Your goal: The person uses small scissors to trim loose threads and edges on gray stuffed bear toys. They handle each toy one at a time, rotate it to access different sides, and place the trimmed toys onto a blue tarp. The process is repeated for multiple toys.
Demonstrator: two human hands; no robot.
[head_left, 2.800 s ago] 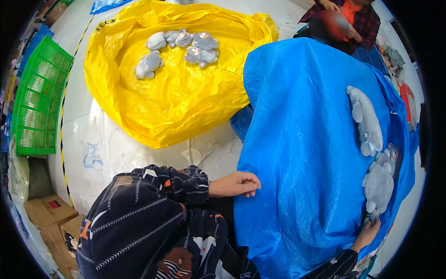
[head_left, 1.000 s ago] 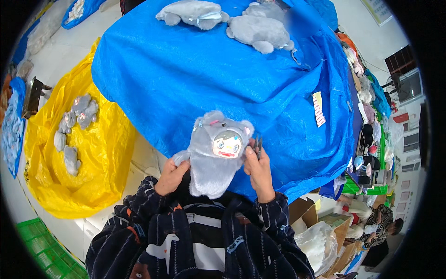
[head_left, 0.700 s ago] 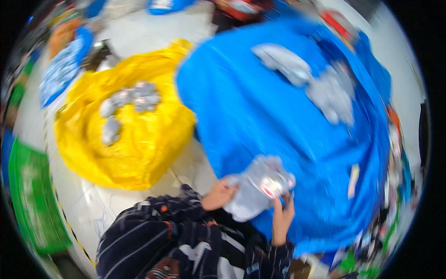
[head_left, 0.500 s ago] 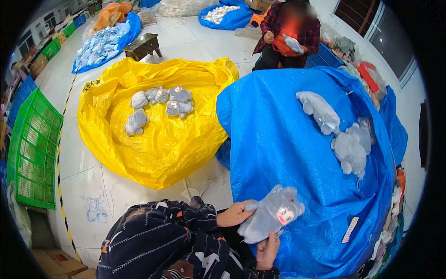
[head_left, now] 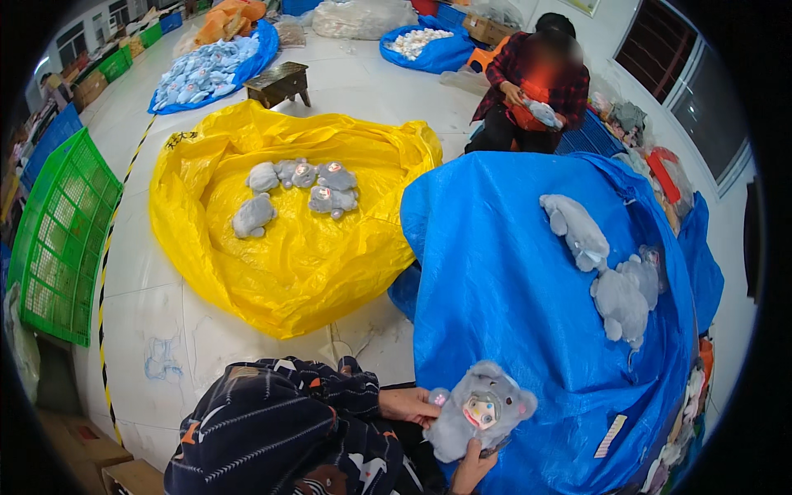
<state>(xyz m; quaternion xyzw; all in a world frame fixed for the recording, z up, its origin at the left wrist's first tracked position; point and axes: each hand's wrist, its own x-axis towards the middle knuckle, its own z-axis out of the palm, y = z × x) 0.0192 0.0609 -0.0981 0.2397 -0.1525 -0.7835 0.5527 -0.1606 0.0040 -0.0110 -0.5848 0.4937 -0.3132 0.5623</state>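
Both hands hold a grey plush toy [head_left: 462, 429] with round ears and a printed cartoon face, face up over the blue tarp [head_left: 495, 289]. My left hand [head_left: 410, 405] is closed on the toy's left side, by a small paw with a pink pad. Gripping its lower edge is my right hand [head_left: 472, 469], the thumb on top and the other fingers mostly hidden. Farther right on the tarp lie several grey plush pieces, among them a long one [head_left: 575, 231] and a fluffy one [head_left: 620, 305]. A striped paper strip [head_left: 610, 436] lies near the tarp's right side.
Left of the tarp, a yellow sheet [head_left: 272, 280] with raised edges holds several grey plush toys [head_left: 254, 216]. A green crate [head_left: 70, 239] stands at far left. Beyond are a small dark stool [head_left: 279, 84] and a seated person [head_left: 536, 91] handling a plush piece.
The plush toy has turned more upright and moved slightly lower, its face now plainly upward. Both hands have shifted down with it. The whole view has tilted a little.
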